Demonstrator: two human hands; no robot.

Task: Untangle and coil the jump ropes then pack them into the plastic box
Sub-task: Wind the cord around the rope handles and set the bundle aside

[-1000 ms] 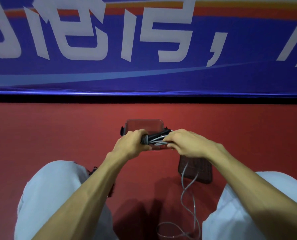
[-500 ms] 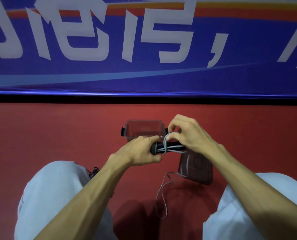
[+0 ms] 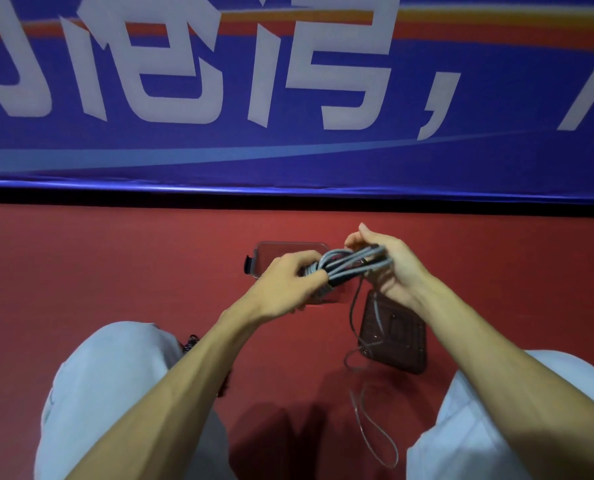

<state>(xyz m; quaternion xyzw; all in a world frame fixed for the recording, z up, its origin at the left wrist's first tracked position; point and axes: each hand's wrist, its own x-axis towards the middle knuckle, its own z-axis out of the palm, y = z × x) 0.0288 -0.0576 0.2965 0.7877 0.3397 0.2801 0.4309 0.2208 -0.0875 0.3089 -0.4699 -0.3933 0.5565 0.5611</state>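
Grey tail [image 3: 360, 419] at 6 o'clock, shorter than a second ago | lid [image 3: 399, 341] at 4 | left hand [image 3: 285, 282] clenches coil [image 3: 351, 263] end; right hand [image 3: 397, 271] hooks curled fingers round loops, another wrap on | coil over box [image 3: 274, 249] at 12; packing looks close.

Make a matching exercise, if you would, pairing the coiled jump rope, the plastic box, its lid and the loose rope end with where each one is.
Things:
1. coiled jump rope
2. plastic box
3. lid
4. loose rope end

Places:
A. flat on the red floor, right of the box and nearer the person
B. held between the left hand and the right hand
C. trailing on the floor between the knees
D. on the floor beyond the hands, uncovered

Pairs: 1-B, 2-D, 3-A, 4-C
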